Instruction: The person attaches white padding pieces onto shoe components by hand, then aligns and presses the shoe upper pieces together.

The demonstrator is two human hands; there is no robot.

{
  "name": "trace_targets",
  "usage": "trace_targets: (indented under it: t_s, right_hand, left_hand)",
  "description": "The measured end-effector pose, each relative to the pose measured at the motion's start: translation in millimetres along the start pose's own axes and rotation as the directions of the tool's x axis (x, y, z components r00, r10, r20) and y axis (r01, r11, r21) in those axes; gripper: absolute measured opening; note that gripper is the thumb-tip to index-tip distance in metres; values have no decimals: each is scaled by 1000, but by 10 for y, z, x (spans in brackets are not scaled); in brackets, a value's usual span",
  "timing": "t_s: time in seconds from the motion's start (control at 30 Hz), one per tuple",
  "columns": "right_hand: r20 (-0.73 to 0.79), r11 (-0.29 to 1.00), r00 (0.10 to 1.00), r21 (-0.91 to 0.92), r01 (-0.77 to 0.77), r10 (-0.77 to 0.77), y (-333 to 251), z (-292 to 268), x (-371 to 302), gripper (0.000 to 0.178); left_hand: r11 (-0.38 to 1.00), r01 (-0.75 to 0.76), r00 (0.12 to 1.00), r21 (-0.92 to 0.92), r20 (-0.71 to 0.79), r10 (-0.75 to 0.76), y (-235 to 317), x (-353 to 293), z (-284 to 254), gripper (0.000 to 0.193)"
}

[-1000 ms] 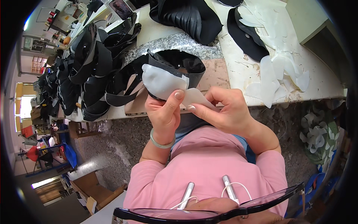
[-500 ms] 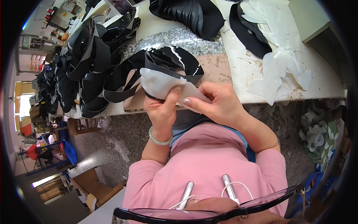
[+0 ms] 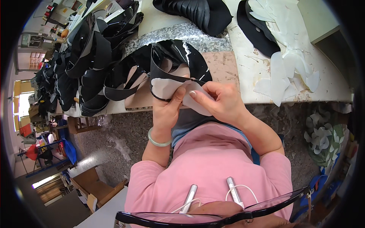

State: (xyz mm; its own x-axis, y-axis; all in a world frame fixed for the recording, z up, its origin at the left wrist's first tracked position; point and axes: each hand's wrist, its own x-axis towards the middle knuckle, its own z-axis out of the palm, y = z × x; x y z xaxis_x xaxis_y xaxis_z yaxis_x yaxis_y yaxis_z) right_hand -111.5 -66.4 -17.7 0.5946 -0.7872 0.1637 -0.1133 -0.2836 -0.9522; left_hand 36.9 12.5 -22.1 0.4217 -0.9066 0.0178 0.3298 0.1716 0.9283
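Note:
Over the front edge of the table I hold a glossy black shoe upper (image 3: 197, 57) with a white streak along its top. My left hand (image 3: 165, 112) grips its near rim, thumb on top and fingers beneath. A thin white lining piece (image 3: 164, 87) lies against the inside of that rim. With my right hand (image 3: 225, 99) I pinch a translucent white flap (image 3: 197, 105) between thumb and fingers, right beside the left thumb. Whether flap and lining piece are one sheet, I cannot tell.
More black uppers (image 3: 91, 57) are heaped along the left of the table. A stack of black pieces (image 3: 195, 13) lies at the back, near a black curved piece (image 3: 256, 32). Loose white cut pieces (image 3: 283, 76) spread at the right. A cardboard box (image 3: 95, 186) stands lower left.
The white piece has gone from covering the rim's outside to lying within it, and more of the upper's opening shows. My right hand has pulled the flap slightly downward.

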Motion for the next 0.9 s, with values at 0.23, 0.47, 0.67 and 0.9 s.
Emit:
trace_targets:
  t_s: [0.23, 0.47, 0.67, 0.9]
  right_hand:
    - [82, 991, 989, 36, -127, 124, -24, -67, 34, 24]
    - [223, 927, 940, 214, -307, 259, 176, -115, 116, 21]
    - [110, 904, 940, 260, -340, 322, 8, -206, 154, 24]
    - [172, 803, 943, 494, -333, 285, -90, -356, 237, 22]
  left_hand:
    - [985, 155, 979, 71, 125, -163, -14, 69, -202, 27]
    - [949, -142, 975, 282, 208, 84, -64, 277, -73, 29]
    - [959, 142, 928, 246, 303, -215, 76, 478, 16, 35]
    - [971, 95, 872, 221, 452, -188, 16, 773, 92, 38]
